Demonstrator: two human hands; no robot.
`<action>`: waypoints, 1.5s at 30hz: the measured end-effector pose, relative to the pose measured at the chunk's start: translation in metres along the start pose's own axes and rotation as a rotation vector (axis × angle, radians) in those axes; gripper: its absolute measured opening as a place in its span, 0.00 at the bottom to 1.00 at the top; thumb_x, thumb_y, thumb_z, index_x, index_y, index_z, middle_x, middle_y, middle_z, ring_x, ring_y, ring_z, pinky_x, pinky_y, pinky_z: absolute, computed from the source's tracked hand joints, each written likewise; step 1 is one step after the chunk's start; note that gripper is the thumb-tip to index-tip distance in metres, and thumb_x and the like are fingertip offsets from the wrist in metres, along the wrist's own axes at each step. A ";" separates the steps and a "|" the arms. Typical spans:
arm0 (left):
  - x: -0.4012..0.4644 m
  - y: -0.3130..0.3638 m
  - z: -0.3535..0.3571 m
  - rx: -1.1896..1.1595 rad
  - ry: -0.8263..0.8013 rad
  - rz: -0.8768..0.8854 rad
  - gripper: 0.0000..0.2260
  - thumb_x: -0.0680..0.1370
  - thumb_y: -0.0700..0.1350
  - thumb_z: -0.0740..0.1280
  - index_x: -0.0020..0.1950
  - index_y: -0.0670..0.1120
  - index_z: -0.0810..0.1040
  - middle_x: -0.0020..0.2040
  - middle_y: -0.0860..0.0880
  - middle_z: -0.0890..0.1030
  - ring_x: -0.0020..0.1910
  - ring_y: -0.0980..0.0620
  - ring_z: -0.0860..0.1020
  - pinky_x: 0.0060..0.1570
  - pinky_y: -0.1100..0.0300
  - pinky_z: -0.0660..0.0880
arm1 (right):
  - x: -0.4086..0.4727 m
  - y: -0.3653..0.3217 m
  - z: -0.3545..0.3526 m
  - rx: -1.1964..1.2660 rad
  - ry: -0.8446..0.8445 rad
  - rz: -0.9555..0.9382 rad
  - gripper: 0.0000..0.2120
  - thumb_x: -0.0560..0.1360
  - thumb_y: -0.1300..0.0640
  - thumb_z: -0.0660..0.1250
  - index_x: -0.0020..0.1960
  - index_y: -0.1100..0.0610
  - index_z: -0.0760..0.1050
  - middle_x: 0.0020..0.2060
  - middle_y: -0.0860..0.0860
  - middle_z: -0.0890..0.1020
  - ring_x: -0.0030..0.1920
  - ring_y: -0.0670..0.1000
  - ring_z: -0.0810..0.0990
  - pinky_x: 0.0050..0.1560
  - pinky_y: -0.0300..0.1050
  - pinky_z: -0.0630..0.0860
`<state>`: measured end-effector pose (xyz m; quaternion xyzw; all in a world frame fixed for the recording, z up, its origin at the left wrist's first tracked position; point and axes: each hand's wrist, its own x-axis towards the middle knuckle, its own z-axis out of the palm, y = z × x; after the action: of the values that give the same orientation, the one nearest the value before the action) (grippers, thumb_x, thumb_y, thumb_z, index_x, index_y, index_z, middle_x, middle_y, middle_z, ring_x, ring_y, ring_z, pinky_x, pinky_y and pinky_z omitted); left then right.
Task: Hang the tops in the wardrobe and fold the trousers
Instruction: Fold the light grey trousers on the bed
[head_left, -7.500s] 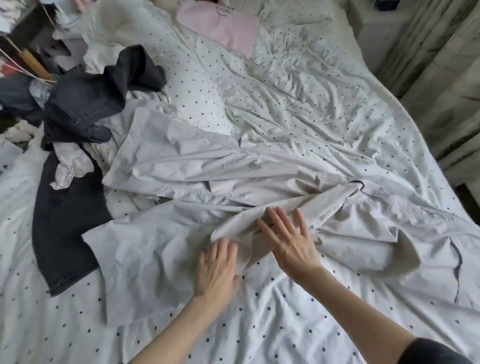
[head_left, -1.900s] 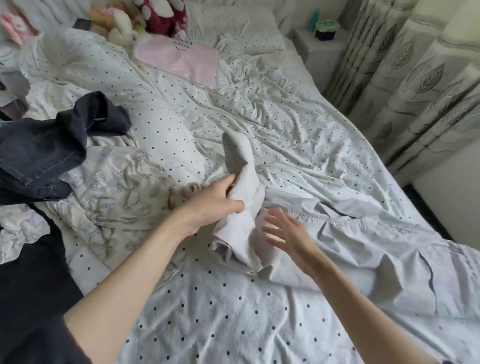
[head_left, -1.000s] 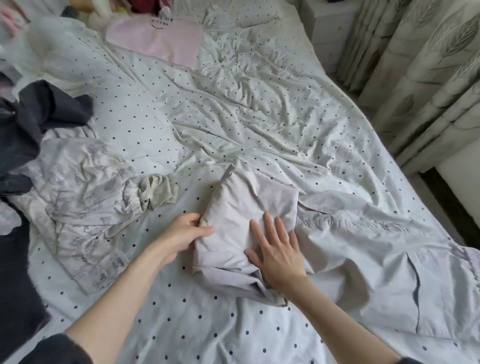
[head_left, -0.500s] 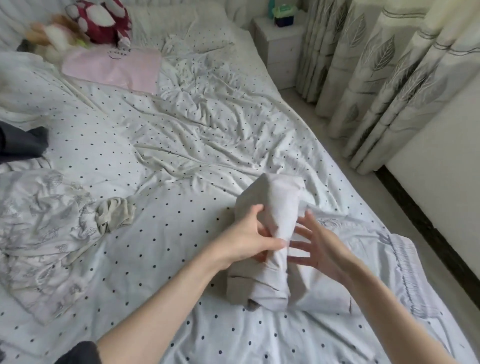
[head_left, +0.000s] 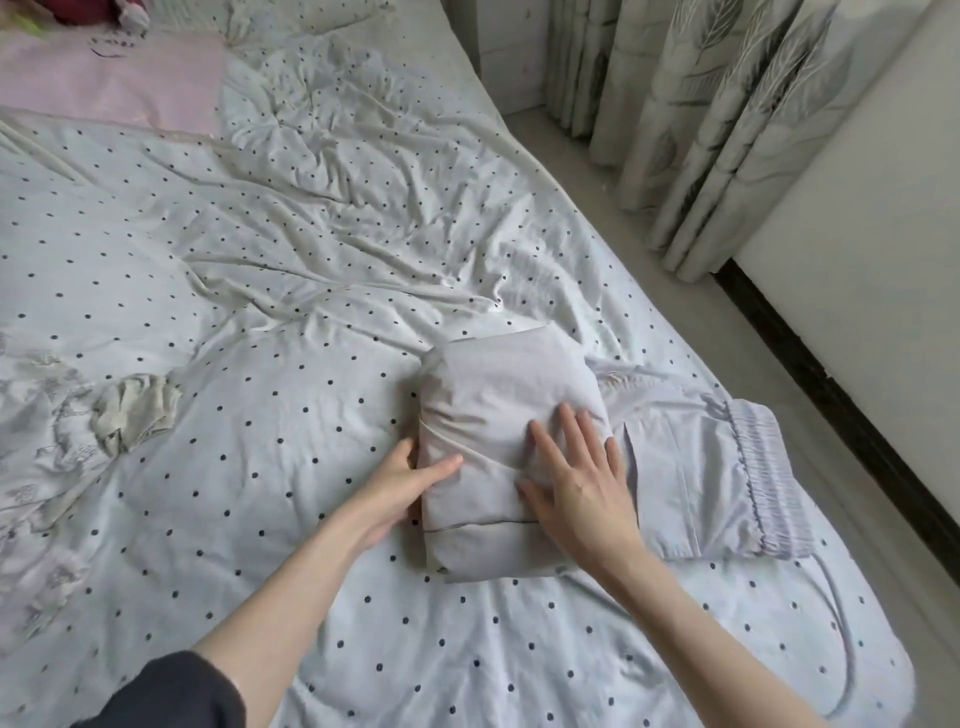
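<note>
On the bed's dotted sheet (head_left: 291, 525) I see grey trousers (head_left: 498, 436) folded into a thick bundle, waistband (head_left: 769, 478) end flat to the rt. L hand (head_left: 400, 488) cups the bundle's left edge, thumb on top. R hand (head_left: 576, 478) presses flat, fingers spread. Printed garment (head_left: 67, 415) far left, pink cloth (head_left: 119, 78) up top w/ unreadable writing, curtains (head_left: 727, 119) right.

You can read no words or numbers here. The pink cloth (head_left: 111, 78) at the top of the bed has some dark marks, but they are too blurry to read.
</note>
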<state>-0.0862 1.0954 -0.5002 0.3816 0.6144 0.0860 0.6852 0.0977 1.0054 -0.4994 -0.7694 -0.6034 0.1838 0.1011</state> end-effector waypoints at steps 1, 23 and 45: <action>0.002 -0.001 0.004 -0.005 0.013 0.023 0.34 0.59 0.53 0.78 0.62 0.48 0.71 0.60 0.49 0.79 0.56 0.51 0.79 0.64 0.47 0.70 | 0.001 0.005 0.004 0.002 -0.070 0.005 0.28 0.78 0.44 0.56 0.76 0.51 0.57 0.76 0.56 0.52 0.76 0.57 0.49 0.73 0.58 0.51; -0.051 0.097 0.162 0.793 -0.309 0.518 0.28 0.75 0.51 0.69 0.72 0.50 0.63 0.65 0.50 0.72 0.57 0.53 0.75 0.53 0.62 0.72 | -0.034 0.102 -0.094 1.535 0.007 0.604 0.22 0.80 0.42 0.49 0.67 0.51 0.69 0.61 0.48 0.77 0.54 0.50 0.80 0.51 0.46 0.76; 0.043 0.007 0.177 1.678 -0.163 0.541 0.41 0.61 0.71 0.32 0.75 0.62 0.38 0.70 0.53 0.25 0.67 0.50 0.23 0.68 0.38 0.33 | -0.093 0.193 -0.006 0.315 -0.099 0.603 0.10 0.80 0.52 0.52 0.53 0.52 0.72 0.48 0.46 0.76 0.54 0.55 0.73 0.54 0.48 0.68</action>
<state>0.0869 1.0517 -0.5378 0.8958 0.3129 -0.2614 0.1770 0.2529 0.8677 -0.5521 -0.8782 -0.3173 0.3333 0.1302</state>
